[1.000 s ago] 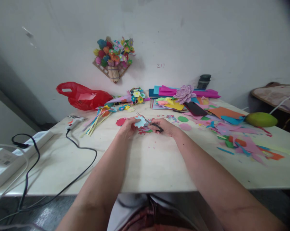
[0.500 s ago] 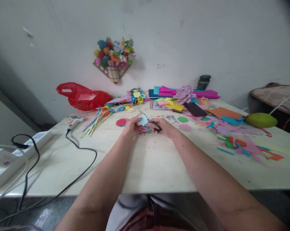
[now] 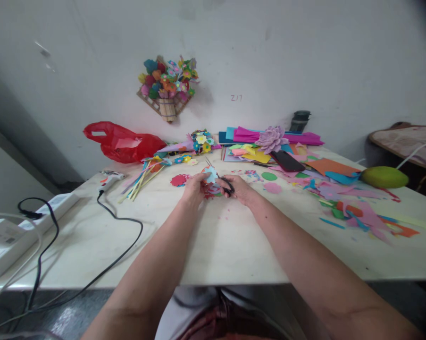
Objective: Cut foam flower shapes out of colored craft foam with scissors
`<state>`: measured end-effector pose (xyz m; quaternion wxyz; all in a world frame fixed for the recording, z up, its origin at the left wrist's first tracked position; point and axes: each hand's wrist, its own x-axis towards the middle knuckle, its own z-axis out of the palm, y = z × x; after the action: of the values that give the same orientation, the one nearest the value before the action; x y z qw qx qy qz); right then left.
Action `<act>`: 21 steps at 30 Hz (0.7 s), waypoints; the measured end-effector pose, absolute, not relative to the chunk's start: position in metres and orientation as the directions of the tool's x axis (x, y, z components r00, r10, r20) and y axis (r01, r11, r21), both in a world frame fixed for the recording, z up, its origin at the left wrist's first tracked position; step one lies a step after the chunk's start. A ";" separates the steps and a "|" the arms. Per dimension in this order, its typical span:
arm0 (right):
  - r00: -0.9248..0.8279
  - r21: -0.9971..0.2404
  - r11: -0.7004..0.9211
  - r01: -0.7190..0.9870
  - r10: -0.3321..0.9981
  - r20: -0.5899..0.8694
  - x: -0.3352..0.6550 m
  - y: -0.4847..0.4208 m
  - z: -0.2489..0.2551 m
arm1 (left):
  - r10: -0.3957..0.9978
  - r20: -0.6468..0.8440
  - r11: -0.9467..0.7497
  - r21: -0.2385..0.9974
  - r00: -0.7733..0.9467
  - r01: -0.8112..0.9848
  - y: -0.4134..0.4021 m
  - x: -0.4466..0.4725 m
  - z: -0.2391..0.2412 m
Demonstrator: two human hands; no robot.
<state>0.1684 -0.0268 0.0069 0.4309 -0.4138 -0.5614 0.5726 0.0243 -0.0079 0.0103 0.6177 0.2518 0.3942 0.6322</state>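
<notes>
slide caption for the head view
Left hand holding a pale blue flower cutout, right hand black-handled scissors, over a table.

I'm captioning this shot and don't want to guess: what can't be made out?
In the head view:
Scissors: handles partly hidden by the right hand.
Light-blue paper flower: partly covered by the left hand.
White power strip: cut off by the left edge.
White adapter: print too small to read.

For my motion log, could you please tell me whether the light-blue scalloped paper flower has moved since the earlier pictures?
Yes, the light-blue flower has shifted slightly right, closer to the flat green oval paper piece on the pale table.
</notes>
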 end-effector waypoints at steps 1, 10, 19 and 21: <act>-0.281 -0.999 -0.002 -0.032 0.960 0.007 0.168 -0.027 0.007 | 0.979 -0.167 0.070 0.808 -0.113 -0.584 -0.007 0.025 0.009; -0.236 -0.999 0.032 -0.041 0.971 0.041 0.161 -0.028 0.004 | 0.972 -0.174 0.052 0.815 -0.158 -0.577 -0.004 0.030 0.003; -0.165 -0.998 0.066 0.012 0.984 0.064 0.153 -0.034 0.008 | 0.979 -0.141 0.032 0.822 -0.148 -0.569 -0.002 0.032 -0.003; -0.163 -0.997 0.076 0.016 0.984 0.073 0.152 -0.034 0.009 | 0.982 -0.139 0.043 0.825 -0.129 -0.563 -0.001 0.032 -0.003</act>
<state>0.1523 -0.0344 0.0091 0.4704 -0.4441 -0.5630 0.5143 0.0322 -0.0010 -0.0032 0.6045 0.2649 0.3951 0.6390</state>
